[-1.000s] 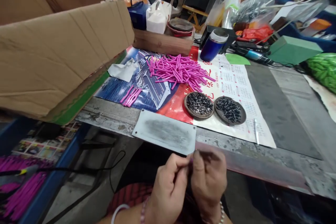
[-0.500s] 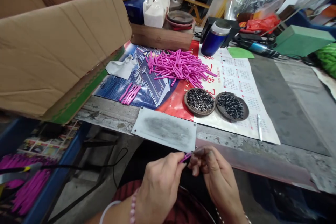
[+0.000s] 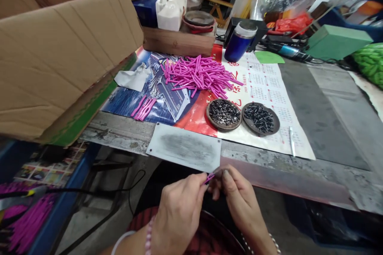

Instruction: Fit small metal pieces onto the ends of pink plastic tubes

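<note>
— Pink tube [image 3: 209,177], where is it?
— Just below the near edge of the metal plate [image 3: 184,147], pinched in the left hand [image 3: 179,211], fingertips clenched on its lower end. The right hand [image 3: 239,203] meets its upper tip, fingers curled; whether they grip it or only touch, I cannot tell.
— Changed from half a second ago?
— Hardly. Both hands have drifted slightly left and the right one has closed in on the tube.
— Around the plate?
— Beyond it, two dishes [image 3: 242,115] of small dark parts; farther back, the pink pile [image 3: 199,75]; left of it, a few loose tubes [image 3: 143,108] and the cardboard box [image 3: 60,55].
</note>
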Action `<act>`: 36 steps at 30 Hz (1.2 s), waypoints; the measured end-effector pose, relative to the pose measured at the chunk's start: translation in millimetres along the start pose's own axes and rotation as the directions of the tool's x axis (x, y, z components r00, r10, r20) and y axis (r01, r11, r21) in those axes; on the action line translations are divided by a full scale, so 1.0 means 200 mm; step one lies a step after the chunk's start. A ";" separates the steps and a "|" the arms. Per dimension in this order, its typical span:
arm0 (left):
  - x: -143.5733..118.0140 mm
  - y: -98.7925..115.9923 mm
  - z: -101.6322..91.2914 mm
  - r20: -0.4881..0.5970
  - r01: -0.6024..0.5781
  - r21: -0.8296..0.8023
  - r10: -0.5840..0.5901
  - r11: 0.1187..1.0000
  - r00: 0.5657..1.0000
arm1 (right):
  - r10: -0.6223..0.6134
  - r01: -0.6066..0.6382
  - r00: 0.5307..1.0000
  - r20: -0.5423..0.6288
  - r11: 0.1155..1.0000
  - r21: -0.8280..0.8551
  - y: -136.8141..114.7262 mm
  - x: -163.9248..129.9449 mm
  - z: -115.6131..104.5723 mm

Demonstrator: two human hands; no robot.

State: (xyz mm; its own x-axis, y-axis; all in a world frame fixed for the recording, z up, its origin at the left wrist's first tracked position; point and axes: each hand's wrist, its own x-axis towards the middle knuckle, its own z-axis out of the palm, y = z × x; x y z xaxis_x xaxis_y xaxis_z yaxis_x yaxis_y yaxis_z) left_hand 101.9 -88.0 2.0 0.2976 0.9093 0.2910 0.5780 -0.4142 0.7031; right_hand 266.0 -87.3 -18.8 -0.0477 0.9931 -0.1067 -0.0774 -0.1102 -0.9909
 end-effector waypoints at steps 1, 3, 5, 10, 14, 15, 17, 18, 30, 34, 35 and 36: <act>0.00 0.00 0.00 -0.002 -0.003 0.004 0.003 1.000 1.000 | -0.001 0.001 1.000 0.008 1.000 -0.008 0.00 0.00 0.00; 0.00 -0.01 0.00 -0.005 -0.004 0.004 0.004 1.000 1.000 | 0.000 0.001 1.000 0.017 1.000 -0.017 0.00 0.00 0.01; 0.00 -0.01 0.00 -0.010 -0.007 -0.004 0.007 1.000 1.000 | 0.007 -0.007 1.000 0.022 1.000 -0.020 0.00 0.00 0.01; 0.00 -0.02 0.00 0.003 0.046 -0.075 -0.046 0.996 0.999 | -0.005 0.006 1.000 0.014 0.998 -0.070 0.01 0.00 0.04; 0.00 -0.04 0.01 0.137 0.217 -0.337 -0.180 0.916 0.974 | -0.094 0.085 0.995 -0.047 0.984 -0.157 0.00 -0.01 0.08; -0.01 -0.04 0.01 0.174 0.273 -0.416 -0.219 0.867 0.960 | -0.139 0.123 0.988 -0.067 0.971 -0.204 0.01 -0.01 0.10; -0.01 -0.05 0.03 0.226 0.371 -0.554 -0.295 0.745 0.929 | -0.269 0.225 0.959 -0.089 0.915 -0.336 0.02 -0.01 0.12; -0.02 -0.05 0.04 0.242 0.405 -0.610 -0.327 0.681 0.913 | -0.348 0.283 0.934 -0.085 0.861 -0.422 0.02 -0.01 0.13; -0.08 -0.06 0.09 0.106 0.317 -0.761 -0.373 0.566 0.922 | -0.405 0.306 0.915 0.002 0.690 -0.656 0.03 -0.01 0.19; -0.08 -0.05 0.09 0.149 0.355 -0.790 -0.405 0.500 0.902 | -0.365 0.311 0.931 0.024 0.756 -0.576 0.01 0.01 0.18; -0.08 -0.05 0.09 0.179 0.383 -0.806 -0.430 0.452 0.885 | -0.377 0.308 0.926 0.009 0.743 -0.594 0.01 0.02 0.17; -0.07 -0.05 0.09 0.228 0.420 -0.827 -0.459 0.374 0.859 | -0.348 0.283 0.938 0.001 0.763 -0.581 0.01 0.03 0.17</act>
State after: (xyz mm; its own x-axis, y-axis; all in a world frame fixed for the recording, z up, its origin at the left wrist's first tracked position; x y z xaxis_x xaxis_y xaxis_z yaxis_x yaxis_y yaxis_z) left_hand 105.6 -97.6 -21.5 0.1636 0.9615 -0.2207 -0.2873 0.2605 0.9218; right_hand 232.2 -82.6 -18.9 -0.0187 0.9695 0.2444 0.5061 0.2200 -0.8339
